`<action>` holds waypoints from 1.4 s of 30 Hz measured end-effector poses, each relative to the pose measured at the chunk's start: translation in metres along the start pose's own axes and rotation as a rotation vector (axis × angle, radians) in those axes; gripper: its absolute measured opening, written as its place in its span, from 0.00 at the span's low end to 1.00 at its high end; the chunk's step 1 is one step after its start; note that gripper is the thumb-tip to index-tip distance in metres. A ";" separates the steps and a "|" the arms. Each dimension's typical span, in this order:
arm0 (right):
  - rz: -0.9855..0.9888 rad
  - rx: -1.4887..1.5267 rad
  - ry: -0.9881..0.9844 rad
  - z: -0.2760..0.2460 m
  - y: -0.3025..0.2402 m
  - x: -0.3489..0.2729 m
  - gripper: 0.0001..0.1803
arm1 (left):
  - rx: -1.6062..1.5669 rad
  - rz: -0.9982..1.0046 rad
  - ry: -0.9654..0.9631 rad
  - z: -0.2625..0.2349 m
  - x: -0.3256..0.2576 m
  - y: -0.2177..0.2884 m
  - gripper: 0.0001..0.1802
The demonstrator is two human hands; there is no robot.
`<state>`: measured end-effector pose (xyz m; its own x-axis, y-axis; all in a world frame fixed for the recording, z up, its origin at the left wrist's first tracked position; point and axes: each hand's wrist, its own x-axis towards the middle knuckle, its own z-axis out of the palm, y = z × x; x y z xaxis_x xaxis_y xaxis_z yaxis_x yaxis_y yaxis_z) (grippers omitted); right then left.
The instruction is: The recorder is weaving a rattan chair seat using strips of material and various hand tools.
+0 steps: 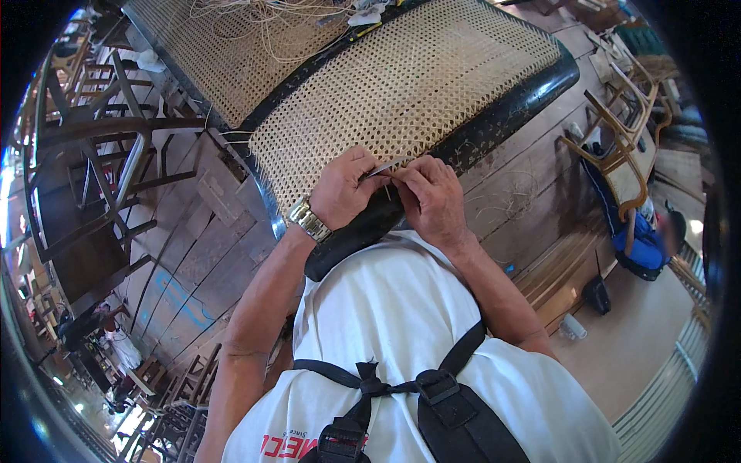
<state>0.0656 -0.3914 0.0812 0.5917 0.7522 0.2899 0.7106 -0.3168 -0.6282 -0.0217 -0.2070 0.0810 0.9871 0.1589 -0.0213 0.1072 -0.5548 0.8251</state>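
A woven cane panel (363, 92) in a glossy black wooden frame (509, 112) lies in front of me. At its near edge my two hands almost meet. My left hand (343, 189), with a metal-band watch (310, 221) on the wrist, is closed on a thin, grey, pointed metal tool (386, 166). Close beside it, my right hand (434, 197) is pinched at the panel's edge; what its fingertips hold is too small to make out. A short thin strand end shows just below the fingertips.
Loose cane strands (285, 23) lie on another cane panel (224, 65) at the far left. Stacked dark chair frames (100, 154) stand on the left. At right are a wooden chair (617, 147) and a seated person in blue (642, 243). A white cup (573, 327) stands nearby.
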 end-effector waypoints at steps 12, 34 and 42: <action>0.231 0.339 0.097 -0.019 0.023 -0.008 0.08 | 0.132 0.203 -0.046 -0.006 0.004 0.000 0.07; 0.000 0.307 0.006 -0.030 0.086 0.148 0.04 | 0.089 -0.236 0.220 0.011 -0.026 0.036 0.20; -0.208 -0.362 -0.240 0.083 0.173 0.270 0.16 | 0.191 -0.580 0.320 -0.018 -0.084 0.055 0.37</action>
<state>0.3168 -0.1948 -0.0086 0.3484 0.9196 0.1816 0.9168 -0.2939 -0.2705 -0.1011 -0.2362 0.1379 0.6835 0.6902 -0.2374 0.6553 -0.4371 0.6161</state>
